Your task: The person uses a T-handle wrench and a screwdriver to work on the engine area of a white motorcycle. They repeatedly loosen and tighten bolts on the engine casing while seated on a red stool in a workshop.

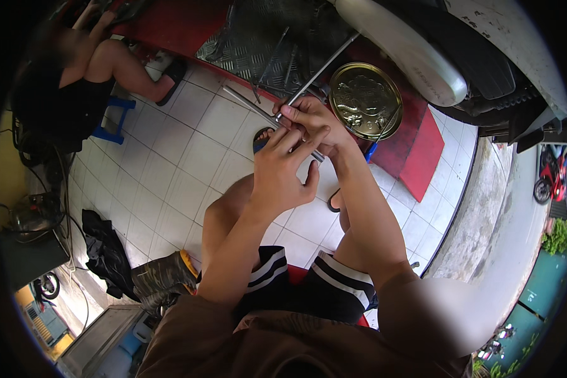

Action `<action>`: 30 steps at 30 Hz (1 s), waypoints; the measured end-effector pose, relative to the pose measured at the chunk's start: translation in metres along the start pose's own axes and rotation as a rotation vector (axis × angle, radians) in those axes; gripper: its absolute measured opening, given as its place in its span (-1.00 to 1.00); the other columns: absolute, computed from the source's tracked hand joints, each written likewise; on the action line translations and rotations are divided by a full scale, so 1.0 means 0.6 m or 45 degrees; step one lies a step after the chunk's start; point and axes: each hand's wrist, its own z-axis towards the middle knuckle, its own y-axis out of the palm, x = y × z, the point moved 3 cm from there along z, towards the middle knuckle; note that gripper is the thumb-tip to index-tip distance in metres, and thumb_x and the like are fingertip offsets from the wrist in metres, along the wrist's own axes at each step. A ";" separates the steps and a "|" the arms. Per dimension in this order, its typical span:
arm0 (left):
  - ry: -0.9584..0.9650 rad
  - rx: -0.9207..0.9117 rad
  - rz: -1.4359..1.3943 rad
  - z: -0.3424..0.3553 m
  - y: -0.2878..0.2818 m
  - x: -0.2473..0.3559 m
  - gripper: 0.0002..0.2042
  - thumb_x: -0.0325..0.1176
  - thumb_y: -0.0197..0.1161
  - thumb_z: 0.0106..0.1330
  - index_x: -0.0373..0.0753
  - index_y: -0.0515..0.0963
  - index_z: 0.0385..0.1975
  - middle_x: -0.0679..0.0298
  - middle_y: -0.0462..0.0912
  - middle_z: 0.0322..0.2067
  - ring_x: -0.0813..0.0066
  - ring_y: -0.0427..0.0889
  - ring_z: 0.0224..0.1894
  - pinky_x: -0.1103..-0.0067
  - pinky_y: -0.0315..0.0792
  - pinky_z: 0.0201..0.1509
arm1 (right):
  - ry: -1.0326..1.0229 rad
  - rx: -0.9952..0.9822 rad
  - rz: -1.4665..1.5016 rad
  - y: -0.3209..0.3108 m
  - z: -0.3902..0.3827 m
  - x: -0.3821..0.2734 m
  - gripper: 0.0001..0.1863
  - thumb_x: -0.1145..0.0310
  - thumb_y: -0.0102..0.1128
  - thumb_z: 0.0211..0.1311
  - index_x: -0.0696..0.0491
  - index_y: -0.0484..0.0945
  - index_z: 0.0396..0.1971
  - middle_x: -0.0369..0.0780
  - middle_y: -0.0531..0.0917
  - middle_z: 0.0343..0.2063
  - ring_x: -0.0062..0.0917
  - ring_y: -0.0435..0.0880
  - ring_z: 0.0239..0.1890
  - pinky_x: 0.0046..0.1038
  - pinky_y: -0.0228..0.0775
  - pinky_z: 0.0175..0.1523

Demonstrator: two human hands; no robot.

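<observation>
A long silver T-handle wrench [323, 70] is held in front of me, tilted, its shaft running up and to the right toward the motorcycle. The crossbar passes through both hands, one end out to the upper left and the other beside my left thumb. My right hand [315, 120] pinches the wrench near the joint of shaft and crossbar, thumb on top. Below it, my left hand [286, 167] has bent fingers around the crossbar, while its thumb stands apart. The shaft's far tip lies close to the motorcycle's silver exhaust muffler [416, 53].
A round gold-coloured metal tray [365, 101] rests on the red lift platform [409, 148], with a blue-handled tool [370, 151] at its edge. Several tools lie on the dark tread plate [258, 53]. At the left, another person [75, 75] sits by a blue stool [116, 120].
</observation>
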 end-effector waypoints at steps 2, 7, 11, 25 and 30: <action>-0.150 -0.074 -0.168 -0.011 -0.008 -0.008 -0.72 -0.45 0.21 0.16 -0.16 0.64 -0.11 0.24 0.33 -0.67 0.45 0.39 -0.60 0.57 0.26 -0.55 | -0.032 -0.043 -0.023 0.004 0.003 -0.010 -0.71 0.23 0.18 0.30 0.19 0.54 -0.22 -0.41 0.44 -0.62 -0.80 0.29 -0.57 -0.70 0.10 -0.49; -0.900 -0.099 -0.354 -0.034 0.000 -0.042 -0.80 -0.33 0.15 0.24 -0.29 0.65 -0.29 0.26 0.30 -0.85 0.55 0.25 -0.79 0.54 0.19 -0.64 | -0.026 0.096 0.013 0.015 0.002 -0.007 -0.69 0.24 0.17 0.30 0.21 0.52 -0.19 -0.38 0.44 -0.59 -0.76 0.27 -0.55 -0.69 0.09 -0.46; -1.618 -0.063 -1.348 -0.059 0.002 -0.065 -0.54 0.02 0.05 0.30 -0.37 0.57 -0.34 0.31 0.38 -0.76 0.60 0.29 -0.73 0.60 0.15 -0.63 | -0.101 0.091 0.101 0.021 0.010 -0.002 -0.73 0.27 0.15 0.32 0.20 0.52 -0.21 -0.36 0.44 -0.59 -0.71 0.28 -0.55 -0.65 0.08 -0.45; -1.099 0.297 -1.160 0.001 -0.011 -0.090 -0.80 -0.35 0.32 0.16 -0.14 0.50 -0.25 0.41 0.29 -0.43 0.62 0.26 -0.46 0.71 0.17 -0.39 | -0.144 0.117 0.038 0.005 -0.010 -0.002 -0.73 0.24 0.13 0.33 0.17 0.49 -0.28 -0.33 0.50 -0.56 -0.72 0.39 -0.57 -0.65 0.17 -0.47; 0.051 0.127 -0.041 0.014 -0.010 -0.025 -0.66 -0.61 0.22 -0.15 -0.09 0.67 -0.33 0.31 0.33 -0.34 0.36 0.38 -0.25 0.53 0.31 -0.22 | -0.196 0.234 0.115 0.006 -0.001 -0.002 -0.74 0.26 0.11 0.34 0.18 0.46 -0.25 -0.36 0.46 -0.60 -0.74 0.37 -0.59 -0.66 0.17 -0.50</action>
